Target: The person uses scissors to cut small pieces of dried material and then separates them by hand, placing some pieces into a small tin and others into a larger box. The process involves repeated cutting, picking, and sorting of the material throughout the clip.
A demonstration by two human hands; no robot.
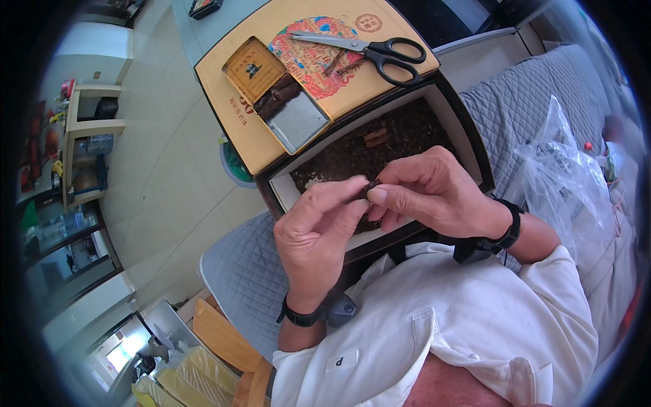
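Both hands meet over an open box (457, 114) holding dark brown shredded leaf, perhaps tobacco. My left hand (320, 229) and my right hand (432, 196) pinch a small dark brown piece (372, 186) between thumbs and fingers; much of it is hidden by the fingertips. A lighter brown flat piece (375, 137) lies on the shreds. Beyond, on the box's yellow lid (224, 114), an open hinged tin (300, 122) holds short dark brown rolls (277, 97). Black-handled scissors (376, 51) lie there with blades apart, beside thin brown stalks (343, 66).
A grey quilted seat cover (513, 96) lies under and around the box. Crumpled clear plastic bags (564, 178) sit at the right. A bin with a green liner (236, 163) stands on the tiled floor left of the box. A wooden chair part (224, 336) is at lower left.
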